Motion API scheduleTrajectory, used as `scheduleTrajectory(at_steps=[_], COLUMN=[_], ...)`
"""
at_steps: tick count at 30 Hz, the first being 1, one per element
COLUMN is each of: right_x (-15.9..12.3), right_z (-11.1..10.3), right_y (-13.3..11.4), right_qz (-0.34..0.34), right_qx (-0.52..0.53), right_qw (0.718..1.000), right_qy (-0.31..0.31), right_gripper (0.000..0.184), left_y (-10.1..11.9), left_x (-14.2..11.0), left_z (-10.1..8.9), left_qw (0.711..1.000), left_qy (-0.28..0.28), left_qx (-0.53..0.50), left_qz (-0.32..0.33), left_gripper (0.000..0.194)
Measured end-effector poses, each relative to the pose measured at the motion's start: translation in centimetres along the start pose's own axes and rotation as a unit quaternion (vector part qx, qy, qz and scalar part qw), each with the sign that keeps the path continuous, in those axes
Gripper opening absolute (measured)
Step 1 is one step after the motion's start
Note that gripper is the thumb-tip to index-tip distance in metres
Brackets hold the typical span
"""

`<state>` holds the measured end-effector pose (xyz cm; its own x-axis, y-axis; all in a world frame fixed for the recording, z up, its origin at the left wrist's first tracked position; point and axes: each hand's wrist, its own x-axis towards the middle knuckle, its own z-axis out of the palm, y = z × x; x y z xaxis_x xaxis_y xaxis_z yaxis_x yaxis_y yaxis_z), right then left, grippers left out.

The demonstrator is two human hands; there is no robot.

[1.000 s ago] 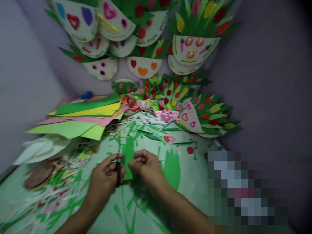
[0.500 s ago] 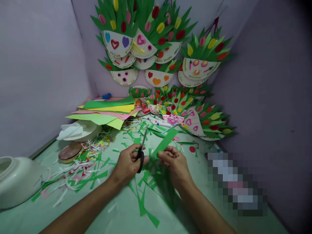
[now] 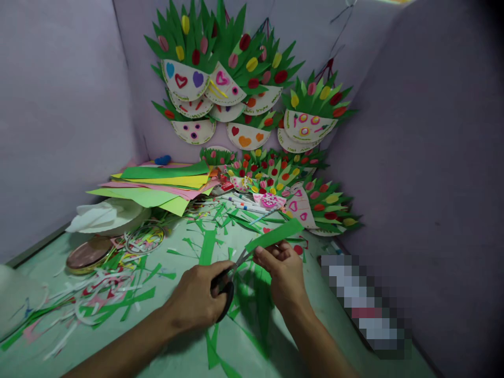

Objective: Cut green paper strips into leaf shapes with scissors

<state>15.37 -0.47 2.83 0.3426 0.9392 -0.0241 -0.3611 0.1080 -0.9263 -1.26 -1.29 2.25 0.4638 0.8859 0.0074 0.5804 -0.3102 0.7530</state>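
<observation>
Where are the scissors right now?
The scissors are low in the middle of the head view, gripped in the left hand, blades pointing toward the green paper strip held by the right hand.

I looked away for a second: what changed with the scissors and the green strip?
The scissors in the left hand swung from upright to meet the green strip, which the right hand raised. Both hands kept their grips.

Light: we see dim, even, cool-tinted illumination.
Shadows: soft, beneath both forearms.
Focus: mostly sharp.
Edges: wide-angle bending; right corners darken.
Right foreground: pixelated block.
</observation>
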Motion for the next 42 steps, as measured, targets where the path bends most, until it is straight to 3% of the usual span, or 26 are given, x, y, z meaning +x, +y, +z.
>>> scheduleTrajectory(at_steps=[5, 15, 42], right_x=[-0.7, -0.6, -0.6], right_z=[0.4, 0.3, 0.2], right_y=[0.3, 0.4, 0.2], right_qz=[-0.007, -0.025, 0.0], right_qx=[-0.004, 0.003, -0.009], right_qw=[1.0, 1.0, 0.999], right_qy=[-0.024, 0.0, -0.034], right_gripper=[0.033, 0.032, 0.03], left_y=[-0.3, -0.5, -0.1], left_x=[0.1, 0.0, -0.1], left_z=[0.2, 0.2, -0.7], left_qw=[1.0, 1.0, 0.999], left_qy=[0.016, 0.029, 0.011], left_qx=[0.006, 0.001, -0.012], left_qz=[0.001, 0.0, 0.027], left_gripper=[0.021, 0.027, 0.023])
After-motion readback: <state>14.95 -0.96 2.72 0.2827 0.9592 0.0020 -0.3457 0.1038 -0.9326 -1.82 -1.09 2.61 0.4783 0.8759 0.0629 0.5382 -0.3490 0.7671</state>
